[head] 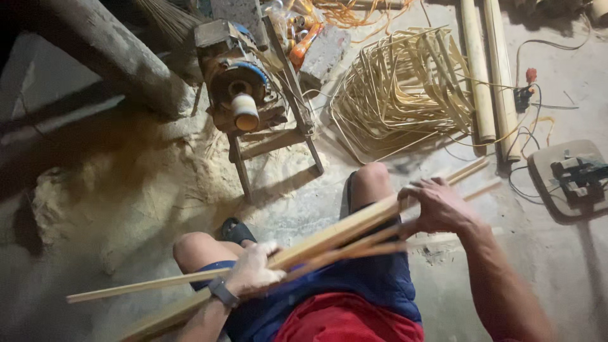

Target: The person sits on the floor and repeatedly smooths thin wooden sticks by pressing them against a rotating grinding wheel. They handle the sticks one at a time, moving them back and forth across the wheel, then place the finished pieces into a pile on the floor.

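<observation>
- Your left hand [253, 271] has its fingers curled tight around a bundle of bamboo strips [329, 239] lying across your lap.
- Your right hand [438, 206] grips the same bundle farther up, fingers wrapped over it, thumb underneath.
- You hold roughly four or five strips; blur prevents an exact count.
- One motor [237, 85] sits on one wooden stand [278, 142] ahead of your knees.
- One loose pile of thin bent strips [402, 92] lies on the floor beyond, beside two thick bamboo poles [491, 69].
- One sandal [237, 231] shows beside your left knee.
</observation>
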